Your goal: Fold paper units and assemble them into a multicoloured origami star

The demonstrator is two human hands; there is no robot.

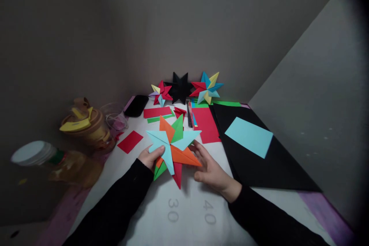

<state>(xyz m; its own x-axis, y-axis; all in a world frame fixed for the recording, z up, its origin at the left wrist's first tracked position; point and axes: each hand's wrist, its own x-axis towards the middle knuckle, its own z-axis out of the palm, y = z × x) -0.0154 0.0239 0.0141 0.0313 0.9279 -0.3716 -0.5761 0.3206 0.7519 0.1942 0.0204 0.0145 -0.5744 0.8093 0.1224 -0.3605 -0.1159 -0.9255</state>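
Observation:
A folded paper star (170, 145) in light blue, orange, green and red is held up above the white mat. My left hand (151, 157) is closed on its left side, thumb pressed on a light blue point and the fingers hidden behind. My right hand (211, 169) is beside the star's orange right point, thumb and fingers apart. Its fingertips reach the star's edge; whether they touch is unclear. Beyond the star, a small folded red paper piece (180, 112) lies on the mat.
Against the wall stand a black star (180, 87) and two multicoloured stars (162, 93). Red sheets (206, 125), black sheets (248, 161) and a light blue rectangle (249, 137) lie right. At left are a phone (136, 106), a brown cup (89, 127) and a jar (66, 163).

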